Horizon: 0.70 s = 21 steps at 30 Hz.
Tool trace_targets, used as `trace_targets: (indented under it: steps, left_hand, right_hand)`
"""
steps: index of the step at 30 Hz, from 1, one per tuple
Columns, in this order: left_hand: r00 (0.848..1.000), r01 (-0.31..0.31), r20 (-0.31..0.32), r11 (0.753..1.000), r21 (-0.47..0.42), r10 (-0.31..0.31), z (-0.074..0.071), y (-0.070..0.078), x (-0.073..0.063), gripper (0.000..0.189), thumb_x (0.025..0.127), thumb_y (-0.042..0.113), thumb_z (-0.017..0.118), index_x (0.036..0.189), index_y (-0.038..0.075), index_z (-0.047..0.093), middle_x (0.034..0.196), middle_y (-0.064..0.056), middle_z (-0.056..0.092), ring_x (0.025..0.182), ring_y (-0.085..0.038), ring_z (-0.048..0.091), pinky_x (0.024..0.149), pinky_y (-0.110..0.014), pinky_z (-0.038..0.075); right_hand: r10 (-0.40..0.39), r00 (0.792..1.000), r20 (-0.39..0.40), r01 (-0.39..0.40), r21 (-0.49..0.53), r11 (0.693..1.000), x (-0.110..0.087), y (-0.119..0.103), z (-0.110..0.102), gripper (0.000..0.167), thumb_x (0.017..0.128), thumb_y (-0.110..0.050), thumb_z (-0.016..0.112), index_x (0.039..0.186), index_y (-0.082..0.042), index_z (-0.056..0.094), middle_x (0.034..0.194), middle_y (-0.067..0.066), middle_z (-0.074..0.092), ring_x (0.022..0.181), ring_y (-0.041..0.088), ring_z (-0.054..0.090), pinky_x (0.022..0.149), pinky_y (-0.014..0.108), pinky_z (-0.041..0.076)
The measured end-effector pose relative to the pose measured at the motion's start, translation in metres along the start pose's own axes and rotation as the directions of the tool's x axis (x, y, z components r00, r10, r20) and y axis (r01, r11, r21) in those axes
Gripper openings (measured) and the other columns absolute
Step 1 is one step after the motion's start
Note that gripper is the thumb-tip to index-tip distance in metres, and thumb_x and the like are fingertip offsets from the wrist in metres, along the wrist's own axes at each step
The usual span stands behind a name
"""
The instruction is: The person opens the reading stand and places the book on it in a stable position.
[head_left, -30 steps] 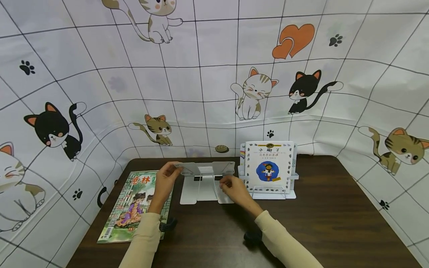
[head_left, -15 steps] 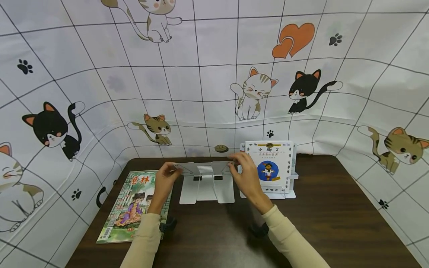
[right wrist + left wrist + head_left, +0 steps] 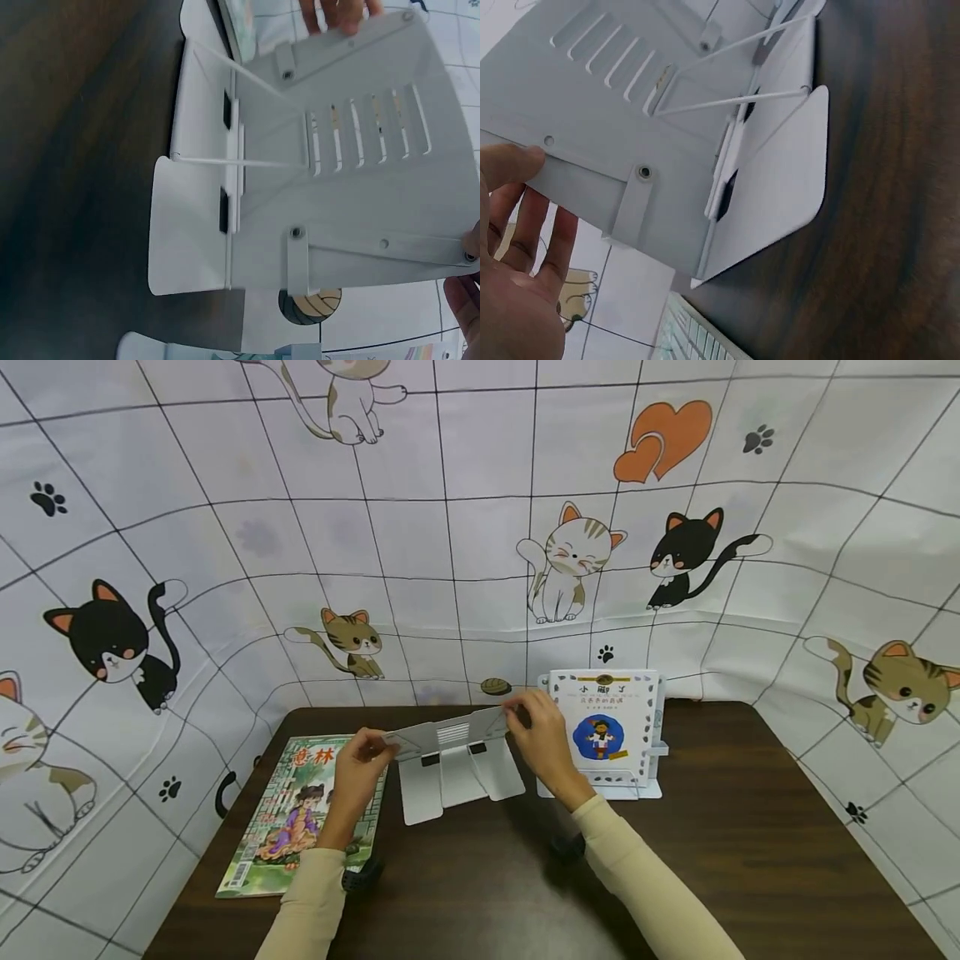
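Note:
A white folding book stand [image 3: 461, 774] is between my two hands, turned slightly, its right side higher in the head view. Its slotted back plate [image 3: 352, 202] rises from a base plate [image 3: 187, 240], joined by a wire prop [image 3: 731, 101]. My left hand [image 3: 356, 777] pinches the back plate's left edge, thumb [image 3: 514, 161] on the near face and fingers behind. At the opposite upper corner, my right hand [image 3: 543, 739] pinches the plate; only its fingertips [image 3: 459, 296] show in the right wrist view.
On the left of the dark wooden table [image 3: 720, 860] lies a magazine [image 3: 262, 827]. Just right of the book stand, a picture book [image 3: 600, 731] leans upright in another white stand [image 3: 655, 768]. A cat-print cloth [image 3: 450, 543] hangs behind the table.
My right hand moved up from the wire prop area to the back plate's upper right corner. The book stand then turned, its right side going up and back, while my left hand kept its grip.

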State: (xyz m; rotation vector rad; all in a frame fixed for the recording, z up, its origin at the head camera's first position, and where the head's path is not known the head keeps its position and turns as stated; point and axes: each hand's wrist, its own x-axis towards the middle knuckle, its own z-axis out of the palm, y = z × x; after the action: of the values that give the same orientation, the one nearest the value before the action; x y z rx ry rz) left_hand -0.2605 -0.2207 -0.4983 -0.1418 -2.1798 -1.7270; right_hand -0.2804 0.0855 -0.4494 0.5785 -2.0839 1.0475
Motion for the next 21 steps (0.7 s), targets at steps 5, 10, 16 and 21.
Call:
trace_targets:
  steps: [5, 10, 16, 21]
  left_hand:
    - [0.999, 0.016, 0.041, 0.999, 0.043, -0.018, -0.005, 0.004, -0.013, 0.012, 0.099, 0.009, 0.077, 0.104, 0.003, 0.067, 0.102, 0.004, 0.066, 0.101, -0.005, 0.067, 0.082, -0.022, 0.054]
    - [0.99, -0.107, 0.095, 0.992, 0.073, 0.1, 0.0, 0.012, -0.027, 0.007, 0.099, 0.008, 0.077, 0.098, 0.007, 0.07, 0.1, -0.002, 0.068, 0.097, -0.005, 0.068, 0.084, -0.028, 0.057]
    - [0.946, -0.299, 0.133, 0.954, -0.003, 0.297, 0.018, 0.025, -0.04, 0.02, 0.086, -0.015, 0.077, 0.092, 0.003, 0.072, 0.092, -0.011, 0.066, 0.083, -0.004, 0.067, 0.078, -0.019, 0.057]
    - [0.891, -0.417, 0.167, 0.907, -0.063, 0.421, 0.031, 0.034, -0.049, 0.027, 0.08, -0.023, 0.077, 0.095, 0.0, 0.075, 0.089, -0.014, 0.065, 0.081, -0.013, 0.069, 0.077, -0.022, 0.06]
  right_hand:
    - [0.018, 0.999, 0.047, -0.017, -0.022, 1.0, 0.012, 0.008, 0.011, 0.009, 0.096, 0.002, 0.074, 0.104, -0.003, 0.074, 0.104, 0.013, 0.073, 0.099, 0.031, 0.069, 0.088, 0.044, 0.06]
    - [0.013, 0.998, 0.062, -0.01, -0.05, 0.999, 0.024, 0.018, 0.021, 0.01, 0.096, 0.002, 0.074, 0.106, 0.0, 0.074, 0.106, 0.014, 0.075, 0.101, 0.031, 0.072, 0.092, 0.045, 0.059]
    - [0.044, 0.997, 0.06, -0.044, -0.007, 0.999, 0.037, 0.023, 0.03, 0.013, 0.095, 0.006, 0.073, 0.107, 0.002, 0.075, 0.106, 0.016, 0.077, 0.094, 0.031, 0.075, 0.087, 0.047, 0.06]
    - [0.064, 0.996, 0.068, -0.066, 0.029, 0.997, 0.045, 0.026, 0.04, 0.016, 0.096, 0.008, 0.071, 0.109, 0.002, 0.076, 0.111, 0.018, 0.078, 0.098, 0.032, 0.076, 0.087, 0.043, 0.063]
